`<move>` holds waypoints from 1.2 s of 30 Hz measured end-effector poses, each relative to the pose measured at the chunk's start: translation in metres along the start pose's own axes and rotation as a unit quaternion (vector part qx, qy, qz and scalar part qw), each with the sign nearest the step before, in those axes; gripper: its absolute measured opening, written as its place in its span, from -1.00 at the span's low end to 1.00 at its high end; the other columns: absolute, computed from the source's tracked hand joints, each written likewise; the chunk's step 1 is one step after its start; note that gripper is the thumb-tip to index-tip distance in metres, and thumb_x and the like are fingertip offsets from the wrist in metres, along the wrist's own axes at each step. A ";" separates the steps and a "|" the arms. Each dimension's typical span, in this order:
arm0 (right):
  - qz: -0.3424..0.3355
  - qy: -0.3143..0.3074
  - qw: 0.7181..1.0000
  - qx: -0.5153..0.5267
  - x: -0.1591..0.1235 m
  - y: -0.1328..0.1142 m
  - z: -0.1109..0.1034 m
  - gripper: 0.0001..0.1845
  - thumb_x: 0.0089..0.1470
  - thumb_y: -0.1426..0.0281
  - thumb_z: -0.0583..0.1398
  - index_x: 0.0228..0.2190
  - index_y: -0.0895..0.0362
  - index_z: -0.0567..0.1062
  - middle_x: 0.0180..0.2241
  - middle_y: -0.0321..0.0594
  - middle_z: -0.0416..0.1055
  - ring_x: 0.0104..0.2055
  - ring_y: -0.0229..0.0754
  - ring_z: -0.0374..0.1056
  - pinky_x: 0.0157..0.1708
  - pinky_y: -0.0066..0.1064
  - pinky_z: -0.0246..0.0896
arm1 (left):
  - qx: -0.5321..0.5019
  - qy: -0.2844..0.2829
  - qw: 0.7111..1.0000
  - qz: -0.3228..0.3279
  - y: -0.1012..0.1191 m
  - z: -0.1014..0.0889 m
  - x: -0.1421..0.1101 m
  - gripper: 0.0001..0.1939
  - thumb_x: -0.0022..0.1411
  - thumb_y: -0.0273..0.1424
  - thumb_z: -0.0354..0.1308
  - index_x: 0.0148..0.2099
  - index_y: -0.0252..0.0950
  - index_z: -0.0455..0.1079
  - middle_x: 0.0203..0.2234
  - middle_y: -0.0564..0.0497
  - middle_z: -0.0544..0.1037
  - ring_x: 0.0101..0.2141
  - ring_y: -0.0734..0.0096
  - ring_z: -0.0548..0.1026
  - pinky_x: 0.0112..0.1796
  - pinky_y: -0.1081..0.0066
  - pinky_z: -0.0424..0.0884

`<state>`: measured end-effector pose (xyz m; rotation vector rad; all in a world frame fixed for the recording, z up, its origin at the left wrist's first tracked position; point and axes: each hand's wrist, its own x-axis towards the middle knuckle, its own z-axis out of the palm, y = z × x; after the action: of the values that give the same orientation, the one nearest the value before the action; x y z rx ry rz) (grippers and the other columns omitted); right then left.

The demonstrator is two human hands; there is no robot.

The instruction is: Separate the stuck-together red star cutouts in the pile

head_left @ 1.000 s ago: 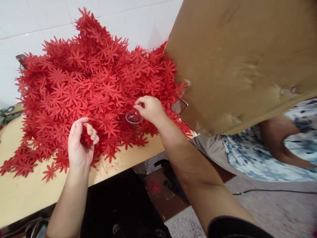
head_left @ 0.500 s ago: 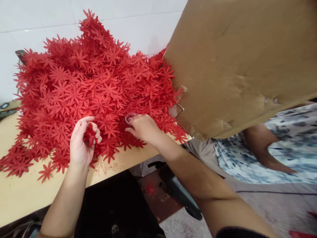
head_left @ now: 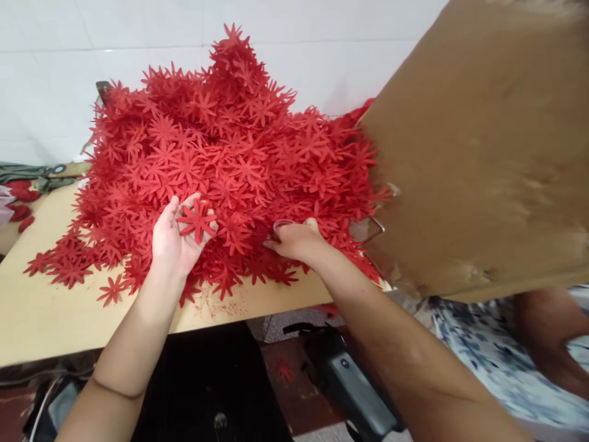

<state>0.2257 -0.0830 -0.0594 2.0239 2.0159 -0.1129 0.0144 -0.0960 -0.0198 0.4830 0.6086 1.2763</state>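
Note:
A large heap of red star-shaped flower cutouts (head_left: 230,166) covers much of the table. My left hand (head_left: 177,236) is turned palm up at the front of the heap. One red flower cutout (head_left: 197,221) lies across its palm and fingers, which curl loosely beneath it. My right hand (head_left: 299,238) reaches to the heap's front right edge. Its fingers hold a clear round rim (head_left: 281,224), perhaps a small plastic cup; most of that object is hidden behind the hand.
A big brown board (head_left: 483,153) stands on the right, beside a person in a patterned garment (head_left: 488,350). The pale table (head_left: 50,313) runs along a white tiled wall. Below its edge is a dark grey case (head_left: 359,387). More red flowers (head_left: 21,196) lie at far left.
My left hand has unfolded from a curl, so the red flower lies spread on it. My right hand keeps the clear rim at the heap. The whole view has shifted left.

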 end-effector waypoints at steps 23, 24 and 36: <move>-0.337 0.383 0.830 0.224 -0.065 -0.129 -0.004 -0.22 0.10 0.12 -0.01 0.19 0.42 0.05 0.27 0.12 -0.10 0.36 0.02 -0.27 0.30 0.01 -0.30 | -0.020 -0.006 0.999 0.039 0.006 0.003 -0.008 -0.44 0.23 0.01 -0.23 -0.15 -0.31 0.39 -0.52 -0.02 0.49 -0.25 0.27 0.55 -0.21 0.28 0.49; -0.351 0.392 0.817 0.235 -0.069 -0.128 -0.006 -0.23 0.10 0.13 0.00 0.19 0.39 0.06 0.26 0.10 -0.07 0.35 0.00 -0.24 0.31 0.00 -0.32 | -0.022 -0.011 0.998 0.049 0.010 0.003 -0.008 -0.44 0.23 0.01 -0.23 -0.15 -0.31 0.39 -0.52 -0.01 0.48 -0.25 0.26 0.55 -0.21 0.27 0.49; -0.253 0.379 0.663 0.594 -0.017 -0.105 -0.054 -0.48 -0.02 0.15 0.19 -0.06 0.14 0.28 0.01 0.00 0.32 0.06 -0.09 0.31 0.07 -0.20 0.27 | 0.058 -0.082 0.986 0.134 0.019 0.016 0.015 -0.59 0.07 -0.66 -0.04 -0.02 -0.35 0.32 -0.19 -0.05 0.55 -0.07 0.27 0.50 -0.03 0.23 0.43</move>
<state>0.1135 -0.0873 -0.0189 2.1293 3.6979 -1.1621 0.0139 -0.0767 0.0027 0.7789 0.4923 1.4422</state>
